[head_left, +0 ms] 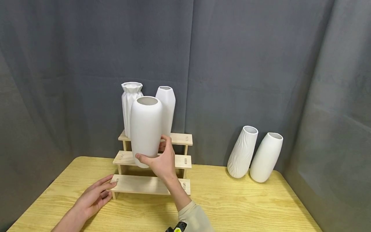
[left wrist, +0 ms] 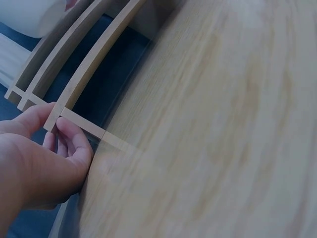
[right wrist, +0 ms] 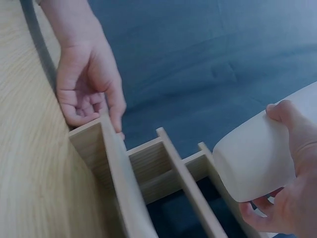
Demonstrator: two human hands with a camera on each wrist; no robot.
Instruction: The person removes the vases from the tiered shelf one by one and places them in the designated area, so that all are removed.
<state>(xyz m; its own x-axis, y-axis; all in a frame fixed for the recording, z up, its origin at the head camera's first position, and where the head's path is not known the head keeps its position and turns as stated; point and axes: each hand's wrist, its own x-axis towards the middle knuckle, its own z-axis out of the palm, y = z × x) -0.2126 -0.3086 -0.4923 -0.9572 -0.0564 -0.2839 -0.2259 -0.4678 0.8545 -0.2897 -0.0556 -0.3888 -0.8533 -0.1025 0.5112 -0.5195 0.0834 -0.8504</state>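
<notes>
My right hand point(head_left: 163, 162) grips a smooth white vase point(head_left: 146, 125) low on its body, thumb on the near side and fingers round the right. The vase is upright, its base overlapping the middle step in the head view; in the right wrist view its lower end point(right wrist: 252, 158) shows beyond the step edges. With thumb and fingers, my left hand point(head_left: 94, 196) pinches the left end of the lowest step of a three-tier wooden stand point(head_left: 145, 184). On the top tier stand a pleated white vase point(head_left: 127, 106) and a faceted white vase point(head_left: 168, 108), both partly hidden behind the held one.
Two more white vases, one with wavy ridges point(head_left: 242, 153) and one smooth with a slanted mouth point(head_left: 266, 158), stand at the right of the wooden table point(head_left: 232, 206). Grey curtains point(head_left: 246, 64) hang behind and at both sides.
</notes>
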